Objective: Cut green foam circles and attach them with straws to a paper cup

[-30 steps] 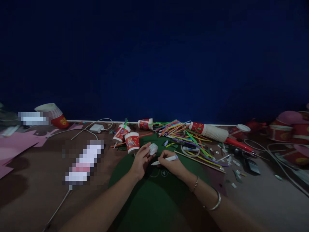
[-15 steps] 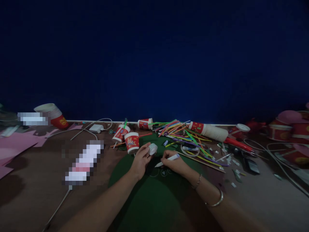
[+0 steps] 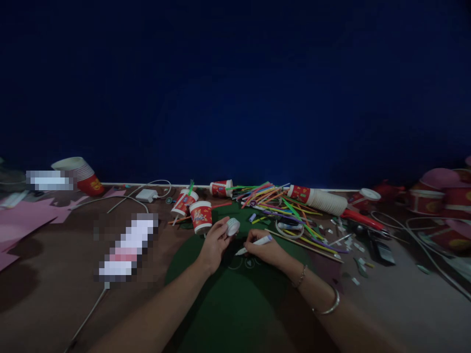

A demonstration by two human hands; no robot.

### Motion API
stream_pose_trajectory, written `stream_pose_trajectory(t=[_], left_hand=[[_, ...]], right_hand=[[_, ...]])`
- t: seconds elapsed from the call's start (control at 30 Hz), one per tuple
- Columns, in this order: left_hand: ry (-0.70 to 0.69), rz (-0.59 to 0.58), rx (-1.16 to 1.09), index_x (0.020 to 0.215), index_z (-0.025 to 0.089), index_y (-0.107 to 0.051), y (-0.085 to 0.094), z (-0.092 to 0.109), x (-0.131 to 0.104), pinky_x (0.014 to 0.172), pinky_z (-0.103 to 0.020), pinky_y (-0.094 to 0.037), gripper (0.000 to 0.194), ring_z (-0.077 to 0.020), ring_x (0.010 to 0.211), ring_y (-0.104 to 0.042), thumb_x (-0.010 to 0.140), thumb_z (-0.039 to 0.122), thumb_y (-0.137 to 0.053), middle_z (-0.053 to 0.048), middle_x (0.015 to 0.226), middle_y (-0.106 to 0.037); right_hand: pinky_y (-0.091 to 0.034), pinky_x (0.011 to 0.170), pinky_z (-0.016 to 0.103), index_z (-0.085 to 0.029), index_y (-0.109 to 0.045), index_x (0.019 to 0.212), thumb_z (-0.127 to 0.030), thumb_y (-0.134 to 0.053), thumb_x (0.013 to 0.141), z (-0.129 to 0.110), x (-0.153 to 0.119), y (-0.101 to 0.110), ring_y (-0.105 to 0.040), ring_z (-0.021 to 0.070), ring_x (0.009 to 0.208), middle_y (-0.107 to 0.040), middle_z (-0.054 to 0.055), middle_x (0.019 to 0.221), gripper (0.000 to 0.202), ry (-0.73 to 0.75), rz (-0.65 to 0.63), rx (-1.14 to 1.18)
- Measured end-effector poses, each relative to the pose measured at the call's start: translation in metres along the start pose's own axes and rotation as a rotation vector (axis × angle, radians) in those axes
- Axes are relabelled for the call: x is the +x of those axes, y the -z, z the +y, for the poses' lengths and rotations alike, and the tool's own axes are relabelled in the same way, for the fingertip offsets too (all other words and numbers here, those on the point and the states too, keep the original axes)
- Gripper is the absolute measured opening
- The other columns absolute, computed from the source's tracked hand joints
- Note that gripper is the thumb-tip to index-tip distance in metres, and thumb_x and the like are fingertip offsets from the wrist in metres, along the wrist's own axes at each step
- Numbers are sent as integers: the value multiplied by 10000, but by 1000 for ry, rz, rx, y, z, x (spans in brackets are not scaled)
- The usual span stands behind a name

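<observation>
My left hand [image 3: 215, 245] is closed around a small rounded white object with faint greenish stripes [image 3: 233, 226]; its exact kind is unclear. In my right hand [image 3: 265, 249] is a white marker [image 3: 262, 240] with a lilac end, gripped like a pen. Its tip points left and down, close to the dark green round sheet [image 3: 235, 299] beneath both hands. Pale curved outlines and a small light shape [image 3: 249, 263] show on the sheet just below the tip. A loose lilac marker cap [image 3: 252, 217] lies beyond my hands.
Red paper cups [image 3: 201, 217] stand and lie behind my left hand. Colourful straws [image 3: 265, 197] and a stack of cups [image 3: 326, 201] spread along the back. Paper scraps [image 3: 358, 246] litter the right side. At left are pink paper [image 3: 29, 223], a white charger [image 3: 147, 195] and a blurred-out power strip [image 3: 127, 250].
The marker tip and my right fingers have shifted very slightly left. My left hand and the white object look still.
</observation>
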State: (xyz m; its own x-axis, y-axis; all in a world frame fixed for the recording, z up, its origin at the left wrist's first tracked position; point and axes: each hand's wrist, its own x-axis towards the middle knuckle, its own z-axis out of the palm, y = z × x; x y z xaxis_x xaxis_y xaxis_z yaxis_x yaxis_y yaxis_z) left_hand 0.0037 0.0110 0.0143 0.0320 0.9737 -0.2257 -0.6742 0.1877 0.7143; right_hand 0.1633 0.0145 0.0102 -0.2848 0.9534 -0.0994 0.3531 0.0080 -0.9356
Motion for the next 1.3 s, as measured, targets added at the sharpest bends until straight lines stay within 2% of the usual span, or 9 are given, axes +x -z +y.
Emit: stream_pose_trajectory(t=[0.4,0.77,1.0,1.3], left_hand=[[6,0,4,890,157,-642,1,0,1,880,-320,-452,183,-175,888,-623,709,183,-622,-65,914,-681],[0,-21,-9,883,151,-640,2,0,1,899,-351,-436,190,-182,891,-624,698,190,-634,-61,900,-688],[-5,-22,-9,867,156,-641,2,0,2,914,-372,-432,169,-201,944,-615,703,194,-633,-66,920,-686],[3,-19,-12,884,151,-648,2,0,1,923,-375,-424,198,-198,917,-624,692,197,-643,-68,913,-690]], right_hand=[[-340,421,172,-176,-517,584,-183,-555,650,-1,0,-1,-485,90,452,-572,-38,495,77,21,5,-9],[-345,438,181,-178,-511,597,-188,-559,662,1,1,0,-488,93,454,-565,-41,494,82,55,38,-16],[-321,414,182,-184,-497,580,-181,-547,649,1,1,2,-467,97,447,-553,-40,483,85,52,66,-62],[-306,404,173,-186,-488,556,-152,-534,620,0,1,4,-459,88,443,-549,-49,478,86,52,65,-39]])
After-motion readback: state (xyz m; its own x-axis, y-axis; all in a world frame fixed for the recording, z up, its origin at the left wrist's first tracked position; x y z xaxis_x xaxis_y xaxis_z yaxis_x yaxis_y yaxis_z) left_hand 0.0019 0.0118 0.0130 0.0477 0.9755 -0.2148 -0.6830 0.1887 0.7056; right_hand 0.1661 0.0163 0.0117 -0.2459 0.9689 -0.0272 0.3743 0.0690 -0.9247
